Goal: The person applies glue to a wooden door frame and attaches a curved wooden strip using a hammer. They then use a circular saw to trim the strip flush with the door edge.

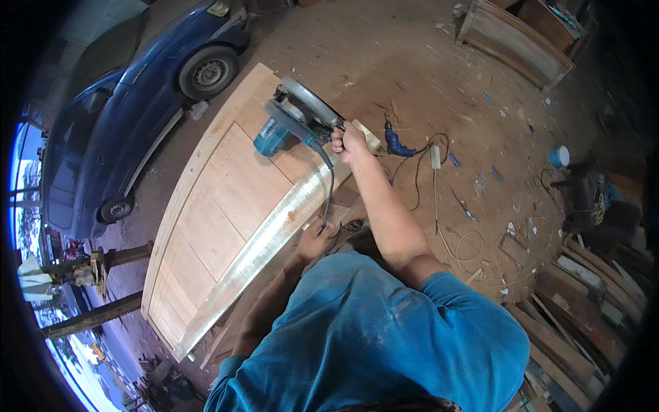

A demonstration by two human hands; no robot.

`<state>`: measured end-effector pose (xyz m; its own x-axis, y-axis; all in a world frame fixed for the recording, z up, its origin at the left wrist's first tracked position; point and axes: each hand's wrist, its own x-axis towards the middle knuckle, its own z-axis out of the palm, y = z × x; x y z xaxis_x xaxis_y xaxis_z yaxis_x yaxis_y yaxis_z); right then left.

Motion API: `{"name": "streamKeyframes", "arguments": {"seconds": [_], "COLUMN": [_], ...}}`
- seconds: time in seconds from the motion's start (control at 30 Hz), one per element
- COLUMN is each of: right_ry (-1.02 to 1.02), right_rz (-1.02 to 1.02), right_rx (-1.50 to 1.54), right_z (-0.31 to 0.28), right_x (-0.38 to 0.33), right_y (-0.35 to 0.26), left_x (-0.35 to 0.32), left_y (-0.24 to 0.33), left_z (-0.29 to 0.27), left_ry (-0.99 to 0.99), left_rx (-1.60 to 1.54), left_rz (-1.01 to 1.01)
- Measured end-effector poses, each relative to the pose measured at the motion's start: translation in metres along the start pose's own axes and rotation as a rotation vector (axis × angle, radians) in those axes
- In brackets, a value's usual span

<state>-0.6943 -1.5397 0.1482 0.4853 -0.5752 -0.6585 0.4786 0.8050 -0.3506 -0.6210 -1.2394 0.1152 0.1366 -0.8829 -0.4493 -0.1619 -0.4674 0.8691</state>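
A circular saw [278,134] with a teal motor housing rests near the far end of a panelled wooden door [220,199], its round blade side facing away to the right. My right hand [351,143] is closed on the edge of the saw, the arm stretched forward. The saw's dark power cord [330,189] runs down across the door's bright near edge toward me. Close to my body, my left hand [316,238] has its fingers closed around the lower part of this cord. My left fingers are partly in shadow.
A blue drill [397,141] with a cord lies right of the door, near a pale power strip [435,158]. A blue car [130,103] stands at the left. Stacked boards [563,343] lie at lower right, a wooden cabinet [515,44] at the back, and a bucket [559,157] far right.
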Motion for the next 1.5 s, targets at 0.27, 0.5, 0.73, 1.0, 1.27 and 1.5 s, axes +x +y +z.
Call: {"name": "streamKeyframes", "arguments": {"seconds": [0.27,0.5,0.73,1.0,1.27,1.5], "right_ry": [-0.078,-0.169,0.209,0.259,0.447,0.171], "right_rz": [0.031,-0.004,0.323,0.093,-0.261,-0.025], "right_rx": [0.172,-0.032,-0.89,0.234,0.526,0.327], "right_z": [0.004,-0.041,-0.171,-0.209,-0.314,-0.283], "right_x": [-0.001,-0.005,-0.187,-0.151,-0.147,-0.183], "right_y": [-0.005,-0.007,0.042,0.06,-0.126,-0.167], "left_x": [-0.012,-0.004,-0.011,-0.011,-0.016,0.034], "left_y": [-0.004,0.031,0.065,0.1,0.097,0.194], "left_z": [0.026,0.032,0.041,0.067,0.004,0.114], "left_ry": [-0.03,-0.18,-0.082,-0.055,0.344,0.853], "left_rx": [-0.159,-0.106,-1.01,-1.273,-0.832,0.289], "left_rz": [-0.115,-0.199,-0.2,-0.331,-0.273,0.208]}}
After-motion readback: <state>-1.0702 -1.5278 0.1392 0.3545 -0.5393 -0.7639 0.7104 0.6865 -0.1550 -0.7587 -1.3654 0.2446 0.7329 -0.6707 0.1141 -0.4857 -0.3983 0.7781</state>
